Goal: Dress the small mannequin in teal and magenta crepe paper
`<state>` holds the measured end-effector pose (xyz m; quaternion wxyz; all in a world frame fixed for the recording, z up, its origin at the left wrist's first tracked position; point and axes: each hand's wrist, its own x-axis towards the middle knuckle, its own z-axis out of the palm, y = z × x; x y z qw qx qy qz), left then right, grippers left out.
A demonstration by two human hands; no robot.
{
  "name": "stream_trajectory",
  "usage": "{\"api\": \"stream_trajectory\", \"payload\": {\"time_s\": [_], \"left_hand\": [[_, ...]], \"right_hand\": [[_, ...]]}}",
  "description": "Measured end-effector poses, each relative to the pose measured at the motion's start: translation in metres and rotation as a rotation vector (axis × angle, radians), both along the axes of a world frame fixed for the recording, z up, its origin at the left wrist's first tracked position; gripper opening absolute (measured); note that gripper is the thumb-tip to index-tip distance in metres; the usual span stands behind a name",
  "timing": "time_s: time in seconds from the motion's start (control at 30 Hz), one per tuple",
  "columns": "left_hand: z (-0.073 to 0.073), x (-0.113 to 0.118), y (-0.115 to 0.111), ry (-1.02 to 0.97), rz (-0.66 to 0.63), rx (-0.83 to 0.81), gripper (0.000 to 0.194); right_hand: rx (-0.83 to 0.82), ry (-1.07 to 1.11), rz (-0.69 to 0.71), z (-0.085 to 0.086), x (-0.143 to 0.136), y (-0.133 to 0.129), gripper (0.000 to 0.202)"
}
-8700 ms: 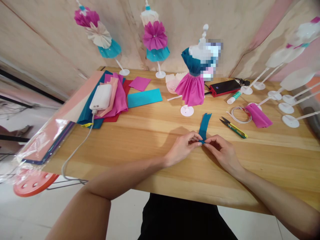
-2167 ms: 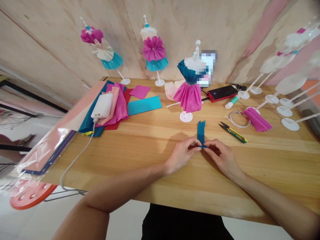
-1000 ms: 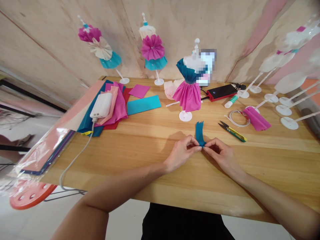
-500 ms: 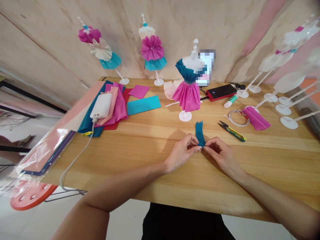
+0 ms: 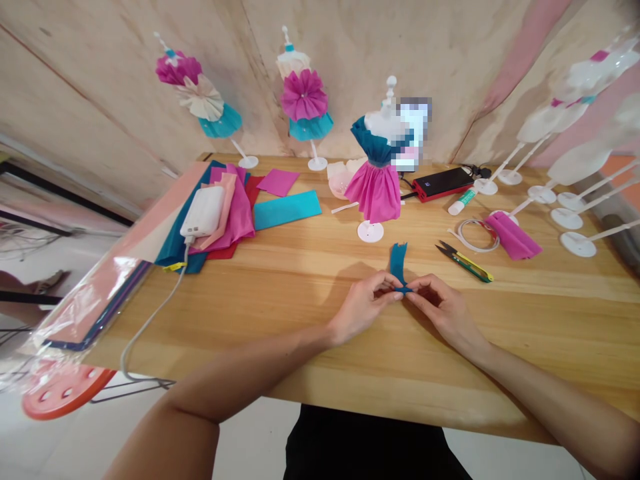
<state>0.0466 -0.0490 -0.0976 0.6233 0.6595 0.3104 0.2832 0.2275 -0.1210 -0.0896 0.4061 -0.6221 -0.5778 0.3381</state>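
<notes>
Teal strip: looks like thin crepe-type paper, so I'd judge it very light, soft and limp along its length, more grippy than slippery, and easy to tear or crease if tugged.
Where to take hold: best, I'd say, at the near end with fingertips only, one pinch at each side so the pull is even; the ragged far end looks the weaker place.
Left hand: thumb and forefinger pinch the left side of the near end.
Right hand: much the same, thumb and forefinger pinching the right side, the two sets of fingertips almost meeting.
Near end: a narrow crosswise piece shows there; whether folded, rolled or gathered I can't quite tell, since the fingers cover most of it.
Strip against hands: it runs forward from between both pinches, its free length beyond them over the wooden table.
Snips: lie just past the right hand, touched by neither hand.
Dress stand: upright beyond the ragged end, apart from it.
</notes>
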Motion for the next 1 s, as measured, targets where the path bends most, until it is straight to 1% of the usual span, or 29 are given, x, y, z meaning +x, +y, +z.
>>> {"api": "stream_trajectory", "payload": {"time_s": [0.23, 0.37, 1.0], "left_hand": [[-0.0008, -0.0002, 0.0001, 0.005, 0.002, -0.003, 0.018], [-0.0012, -0.0005, 0.0007, 0.006, 0.003, -0.001, 0.019], [0.0017, -0.0017, 0.0011, 0.024, -0.011, 0.027, 0.017]], "right_hand": [[0.034, -0.067, 0.000, -0.0027, 0.0012, 0.0009, 0.020], [0.063, -0.067, -0.006, -0.0051, 0.0017, 0.0008, 0.020], [0.039, -0.097, -0.015, -0.0053, 0.0023, 0.0002, 0.016]]}}
